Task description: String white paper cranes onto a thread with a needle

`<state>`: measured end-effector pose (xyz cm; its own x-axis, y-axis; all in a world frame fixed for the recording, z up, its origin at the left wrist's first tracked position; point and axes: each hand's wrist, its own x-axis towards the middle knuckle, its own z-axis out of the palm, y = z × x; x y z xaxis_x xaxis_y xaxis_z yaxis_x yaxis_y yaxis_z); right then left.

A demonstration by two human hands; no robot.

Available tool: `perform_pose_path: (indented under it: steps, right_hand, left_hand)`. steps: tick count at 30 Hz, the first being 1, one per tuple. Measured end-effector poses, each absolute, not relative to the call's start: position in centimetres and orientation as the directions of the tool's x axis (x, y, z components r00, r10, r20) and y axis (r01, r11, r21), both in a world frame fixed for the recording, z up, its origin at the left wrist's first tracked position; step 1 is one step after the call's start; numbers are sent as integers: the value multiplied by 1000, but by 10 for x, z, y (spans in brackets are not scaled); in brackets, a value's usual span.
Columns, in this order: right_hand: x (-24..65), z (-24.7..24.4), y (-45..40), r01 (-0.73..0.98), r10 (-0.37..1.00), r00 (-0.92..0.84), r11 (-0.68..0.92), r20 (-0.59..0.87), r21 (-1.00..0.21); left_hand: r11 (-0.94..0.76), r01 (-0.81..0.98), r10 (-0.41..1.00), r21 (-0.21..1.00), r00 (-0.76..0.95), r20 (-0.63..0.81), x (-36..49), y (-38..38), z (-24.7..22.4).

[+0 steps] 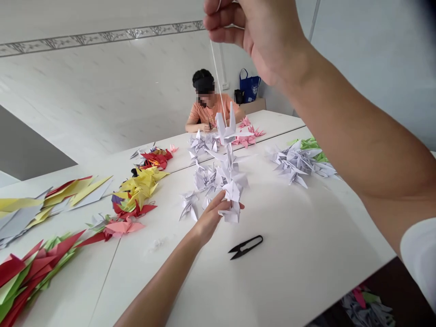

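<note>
A white thread (218,77) hangs from my right hand (250,34), raised high at the top of the view with its fingers curled closed. White paper cranes (229,129) are strung on the thread one above another. My left hand (210,219) is at the lower end of the string, behind and beside the lowest crane (231,193); the cranes partly hide its fingers, so its hold is unclear. Black thread snips (245,247) lie on the white table (289,272), just right of my left hand.
Beyond my hands are piles of white cranes (296,161). Yellow cranes (141,186), pink cranes (124,226) and folded red and green paper (37,272) lie left. A person in orange (214,106) sits across the table. Cranes (368,309) are below the right edge.
</note>
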<state>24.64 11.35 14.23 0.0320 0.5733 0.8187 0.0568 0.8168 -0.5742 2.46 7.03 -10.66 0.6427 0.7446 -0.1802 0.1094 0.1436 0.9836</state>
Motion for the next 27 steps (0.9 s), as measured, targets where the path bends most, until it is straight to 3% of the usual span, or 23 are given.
perform_pose_path:
  steps: [8,15,20,27]
  right_hand:
    - [233,141,109,70,523,10,850,852,-523]
    - [230,137,117,95,613,64,782,788,-616]
    - [231,131,113,112,660,18,745,751,-657]
    - [236,125,108,113,680,-36,731,733,-673]
  left_hand:
    - [88,157,825,984,542,-160,11,86,-114]
    - [9,278,831,960,532,-162,1,100,-129]
    - [-163,238,906,958,419,50,7,97,-126]
    - [-417,198,845,887,445,297,21,91,-75]
